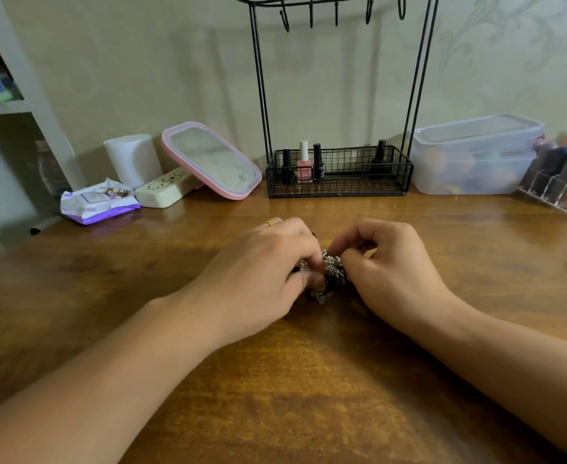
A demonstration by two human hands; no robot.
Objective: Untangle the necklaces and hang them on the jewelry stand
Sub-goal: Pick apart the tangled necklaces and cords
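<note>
A tangled clump of silver necklaces (331,266) lies on the wooden table (309,380) between my two hands. My left hand (265,276) pinches the clump's left side with curled fingers; a gold ring shows on one finger. My right hand (389,262) pinches the right side, fingers curled over it. Most of the clump is hidden by my fingers. The black wire jewelry stand (339,95) rises at the back against the wall, its hooks (335,11) bare along the top bar.
Nail polish bottles (304,160) sit in the stand's wire basket. Left of it are a pink-framed mirror (212,160), a cream case (163,192), a white cylinder (133,159) and a wipes pack (98,202). A lidded plastic box (476,155) and a lipstick organiser (560,175) stand at right.
</note>
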